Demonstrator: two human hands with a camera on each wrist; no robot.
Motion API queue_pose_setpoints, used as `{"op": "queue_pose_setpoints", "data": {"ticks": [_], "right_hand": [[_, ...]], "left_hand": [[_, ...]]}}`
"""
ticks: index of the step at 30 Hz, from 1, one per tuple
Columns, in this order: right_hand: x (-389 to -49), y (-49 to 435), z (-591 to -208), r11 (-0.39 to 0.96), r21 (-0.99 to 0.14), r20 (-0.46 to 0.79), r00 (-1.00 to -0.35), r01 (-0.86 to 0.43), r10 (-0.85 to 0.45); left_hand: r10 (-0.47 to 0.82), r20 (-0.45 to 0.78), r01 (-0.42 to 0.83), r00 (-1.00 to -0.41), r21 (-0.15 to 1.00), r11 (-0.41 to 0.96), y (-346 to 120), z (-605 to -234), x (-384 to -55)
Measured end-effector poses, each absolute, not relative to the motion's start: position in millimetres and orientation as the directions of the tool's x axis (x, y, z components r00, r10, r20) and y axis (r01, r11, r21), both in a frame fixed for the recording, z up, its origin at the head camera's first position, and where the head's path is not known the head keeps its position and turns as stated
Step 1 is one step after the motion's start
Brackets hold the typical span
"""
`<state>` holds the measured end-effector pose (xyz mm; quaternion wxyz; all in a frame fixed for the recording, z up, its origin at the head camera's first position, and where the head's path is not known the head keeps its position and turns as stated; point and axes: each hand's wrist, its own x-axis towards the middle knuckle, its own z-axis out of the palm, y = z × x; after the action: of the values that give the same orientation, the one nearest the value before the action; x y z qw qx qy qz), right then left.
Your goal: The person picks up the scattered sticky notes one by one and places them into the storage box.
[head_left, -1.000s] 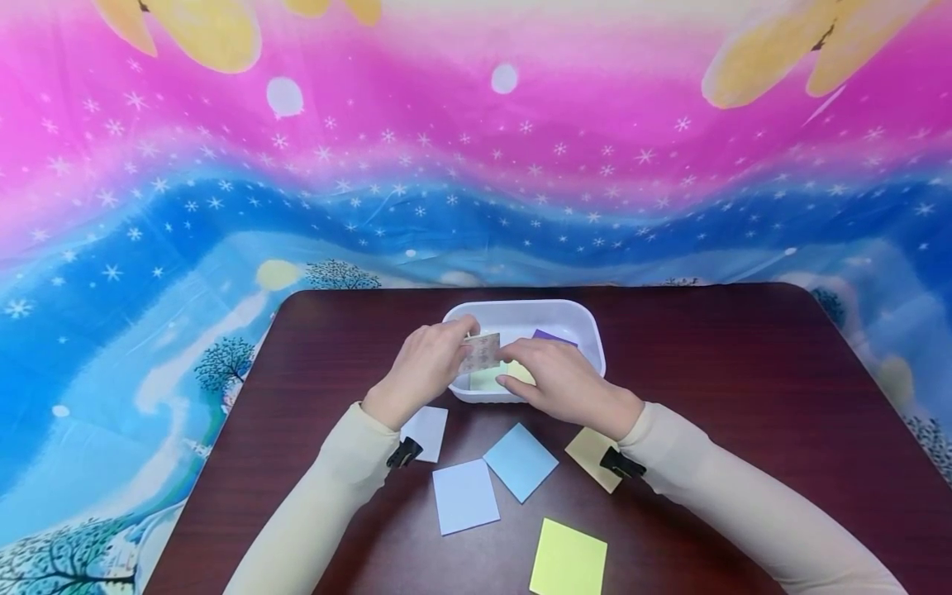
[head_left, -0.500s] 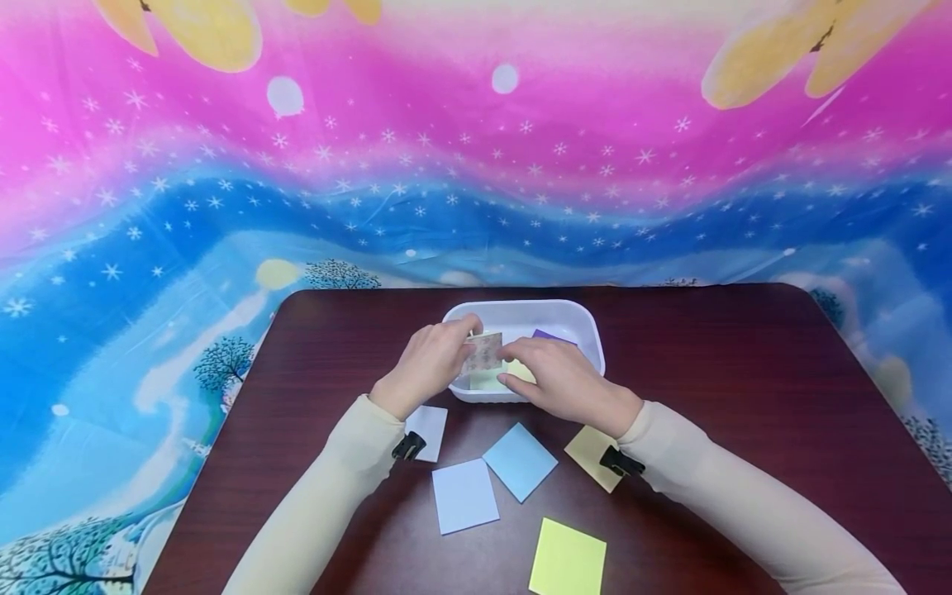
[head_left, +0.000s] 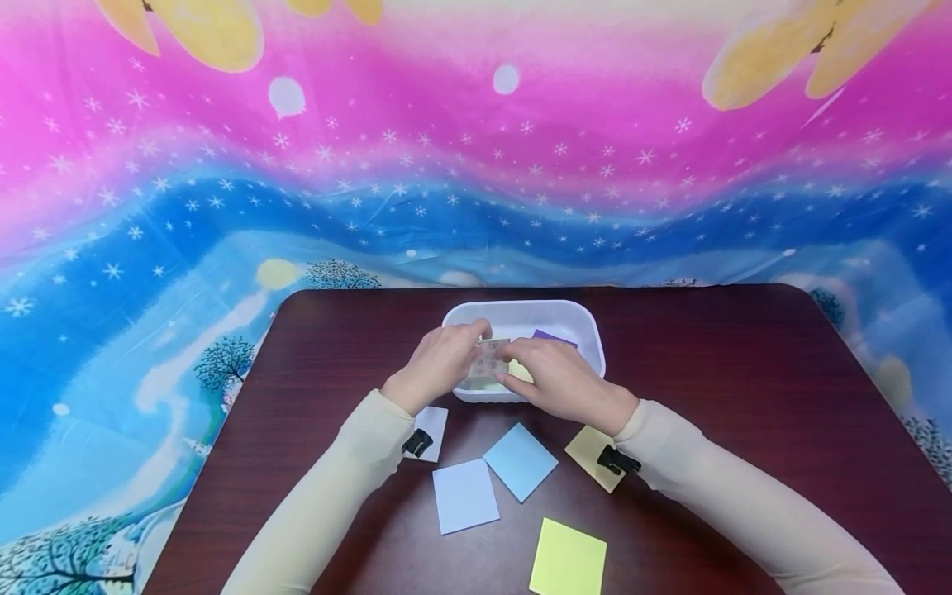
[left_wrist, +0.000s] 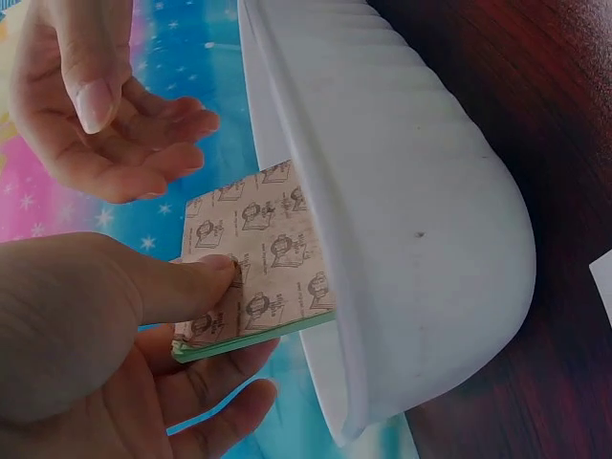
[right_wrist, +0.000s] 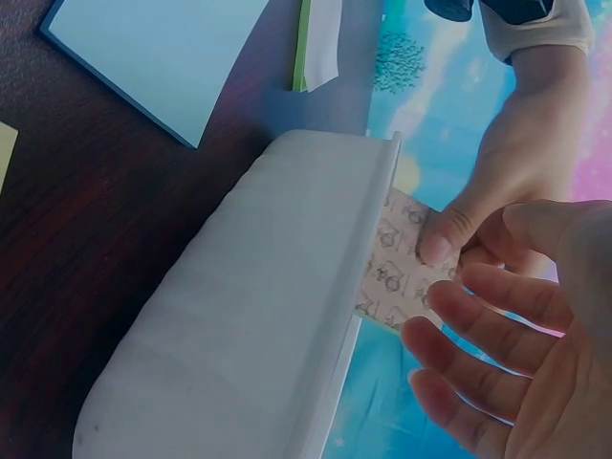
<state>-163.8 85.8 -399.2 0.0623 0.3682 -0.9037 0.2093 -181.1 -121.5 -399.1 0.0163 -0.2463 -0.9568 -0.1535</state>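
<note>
Over the white plastic tub (head_left: 580, 326), my left hand (head_left: 439, 364) pinches a sticky note pad (head_left: 488, 360) between thumb and fingers. In the left wrist view, the pad's printed brown backing (left_wrist: 258, 253) faces the camera, and a green paper edge shows along its lower side. Part of the pad dips behind the tub's rim (left_wrist: 306, 182). My right hand (head_left: 568, 384) hovers at the tub's front right with fingers loosely bent; in the right wrist view, its fingertips (right_wrist: 421, 335) are close beside the pad and grip nothing. Inside the tub lie a purple pad (head_left: 554, 337) and a pale yellow pad (head_left: 521, 372), partly hidden.
In front of the tub, on the dark wooden table (head_left: 714, 364), lie a white pad (head_left: 436, 434), a lavender pad (head_left: 466, 496), a light blue pad (head_left: 520, 461), a tan pad (head_left: 590, 454) and a bright yellow pad (head_left: 568, 558). A patterned cloth (head_left: 476, 182) hangs behind.
My left hand has shifted slightly right and the pad sits a little lower over the tub. The right hand has barely moved. The pads on the table lie as before.
</note>
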Motion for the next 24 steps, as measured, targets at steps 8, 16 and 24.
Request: {"op": "queue_pose_setpoints", "data": {"ticks": [8, 16, 24], "right_hand": [[-165, 87, -402, 0.642, -0.331, 0.257, -0.721, -0.691, -0.643], [-165, 86, -402, 0.647, -0.338, 0.246, -0.728, -0.683, -0.64], [-165, 86, -402, 0.651, -0.33, 0.251, -0.729, -0.683, -0.637]], "left_hand": [[0.475, 0.075, 0.476, -0.877, 0.267, 0.838, -119, -405, -183], [0.466, 0.022, 0.454, -0.884, 0.267, 0.85, -118, -410, -185], [0.468, 0.041, 0.466, -0.883, 0.207, 0.86, -117, -412, -191]]}}
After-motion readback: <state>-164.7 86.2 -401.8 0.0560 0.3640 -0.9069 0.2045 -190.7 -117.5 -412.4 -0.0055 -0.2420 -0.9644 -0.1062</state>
